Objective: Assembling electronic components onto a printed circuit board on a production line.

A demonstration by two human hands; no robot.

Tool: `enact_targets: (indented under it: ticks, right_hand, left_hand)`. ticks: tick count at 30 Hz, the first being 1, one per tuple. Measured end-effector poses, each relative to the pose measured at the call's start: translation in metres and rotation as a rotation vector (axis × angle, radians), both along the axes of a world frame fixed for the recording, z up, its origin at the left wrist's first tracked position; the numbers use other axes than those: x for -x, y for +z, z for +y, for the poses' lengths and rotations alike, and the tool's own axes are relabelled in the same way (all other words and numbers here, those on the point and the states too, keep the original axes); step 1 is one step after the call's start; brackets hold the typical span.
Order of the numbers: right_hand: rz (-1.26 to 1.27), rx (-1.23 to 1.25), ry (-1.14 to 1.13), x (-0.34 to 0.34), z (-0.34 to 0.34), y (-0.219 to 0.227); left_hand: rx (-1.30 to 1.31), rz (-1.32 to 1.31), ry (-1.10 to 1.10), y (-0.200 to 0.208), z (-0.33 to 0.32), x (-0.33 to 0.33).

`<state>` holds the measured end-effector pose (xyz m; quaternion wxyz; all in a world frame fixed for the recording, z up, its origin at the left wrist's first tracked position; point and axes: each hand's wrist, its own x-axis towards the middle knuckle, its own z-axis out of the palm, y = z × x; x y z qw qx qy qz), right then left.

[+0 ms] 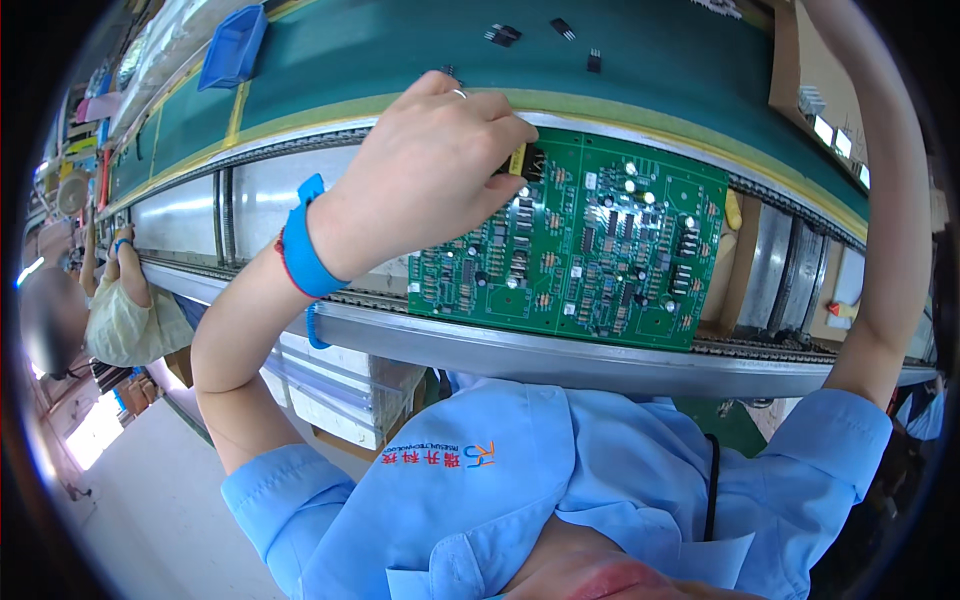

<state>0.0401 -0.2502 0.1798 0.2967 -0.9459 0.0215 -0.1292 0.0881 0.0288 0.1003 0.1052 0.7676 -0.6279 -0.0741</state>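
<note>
In the head view, the left hand [430, 170] pinches a black-and-yellow component [534, 163], fingertips nearly together, seemingly steadying it on the populated green circuit board [562, 265] beneath. Conveyor rails [560, 357] either side of the grip support the board. The right hand's grip cannot be told, being out of frame. Bodyward, the blue shirt [500, 415] bears embroidered lettering [437, 457].

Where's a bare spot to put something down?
On the green mat: one bare patch lies between the blue bin and the loose black parts, another between those parts and the brown cardboard at right. It's crowded on the circuit board, where the left hand is.
</note>
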Motion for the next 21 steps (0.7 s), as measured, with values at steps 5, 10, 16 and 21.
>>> enact_targets:
  ticks: [5,10,16,21]
  right_hand:
    - [0.284,-0.329,0.157,0.094,0.007,-0.048]
    - [0.315,-0.067,0.150,0.127,0.032,-0.066]
    - [0.222,0.229,0.166,0.147,0.032,-0.088]
    - [0.263,0.362,0.187,0.142,0.034,-0.089]
  left_hand:
    - [-0.073,-0.058,-0.019,0.001,-0.009,0.003]
    - [-0.010,-0.043,-0.043,-0.003,-0.004,0.001]
    - [0.216,0.098,0.096,0.001,0.003,-0.004]
    - [0.271,0.148,0.139,-0.010,0.013,0.000]
